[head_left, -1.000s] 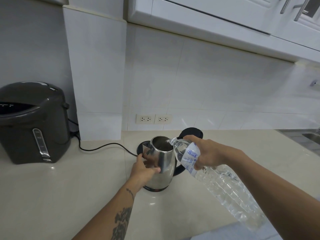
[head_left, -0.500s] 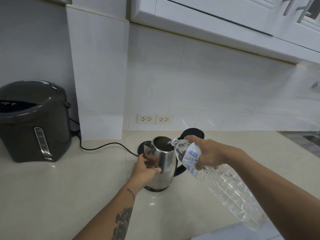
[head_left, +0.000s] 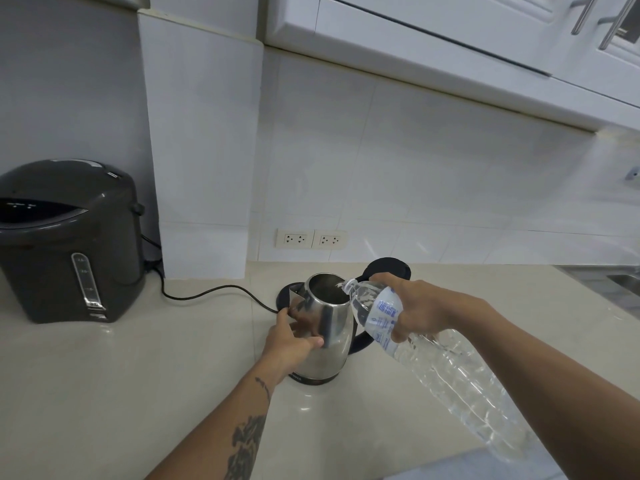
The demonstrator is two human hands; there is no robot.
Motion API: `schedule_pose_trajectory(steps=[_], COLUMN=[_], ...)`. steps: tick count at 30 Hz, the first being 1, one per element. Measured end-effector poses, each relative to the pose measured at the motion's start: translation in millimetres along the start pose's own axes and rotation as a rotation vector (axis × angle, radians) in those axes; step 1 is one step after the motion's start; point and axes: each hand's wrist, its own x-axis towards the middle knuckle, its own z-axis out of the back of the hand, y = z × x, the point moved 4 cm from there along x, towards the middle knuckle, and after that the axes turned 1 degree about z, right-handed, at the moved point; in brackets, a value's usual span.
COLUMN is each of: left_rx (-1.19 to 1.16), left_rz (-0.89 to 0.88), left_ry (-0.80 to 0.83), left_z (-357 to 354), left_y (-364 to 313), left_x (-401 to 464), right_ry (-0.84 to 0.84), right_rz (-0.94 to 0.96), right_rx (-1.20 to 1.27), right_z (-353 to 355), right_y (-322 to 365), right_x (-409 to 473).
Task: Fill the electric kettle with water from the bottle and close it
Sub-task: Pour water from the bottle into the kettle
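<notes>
A steel electric kettle (head_left: 330, 327) stands on the pale counter, its black lid (head_left: 388, 268) swung open behind it. My left hand (head_left: 289, 336) grips the kettle's left side below the spout. My right hand (head_left: 420, 311) holds a clear plastic water bottle (head_left: 446, 372) near its neck. The bottle is tilted, its uncapped mouth resting over the kettle's open rim and its base pointing toward me at the lower right. I cannot see a water stream clearly.
The kettle's black base (head_left: 285, 294) lies just behind it, with a black cord (head_left: 207, 292) running left. A dark hot-water dispenser (head_left: 69, 240) stands at the left. Wall sockets (head_left: 311, 239) sit behind. A sink edge (head_left: 620, 282) shows far right.
Both hands, the kettle and the tilted bottle keep the same pose. Only the view has shifted slightly.
</notes>
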Motion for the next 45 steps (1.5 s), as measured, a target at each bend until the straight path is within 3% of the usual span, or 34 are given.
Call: schedule_pose_trajectory(steps=[16,23,29,33,38,41,45], left_rx=[-0.027,-0.022,0.031,0.111,0.041,-0.015,-0.052], left_rz=[-0.019,-0.015,-0.142,-0.397,-0.626,-0.556,-0.322], left_ry=[0.012,-0.016,-0.207,-0.286,-0.117,0.102,0.393], left_z=[1,5,28,28,-14,-61,-136], left_y=[1,-3,-42,-98,-178,-210,-234], left_x=[1,6,2,-12,-36,-42,-36], right_ry=[-0.002,-0.056,-0.211,-0.349,-0.566,-0.715,-0.827], right_rz=[0.006,0.070,0.193,0.274,0.305,0.305,0.338], right_rx=[0.002,0.138,0.282,0.409,0.562,0.570,0.611], right_z=[-6,-15,-16,-7,18,35,51], right_y=[-2,-4,-6,-19,-56,-82,-121], right_x=[5,9,7,-3,-22,-25,-16])
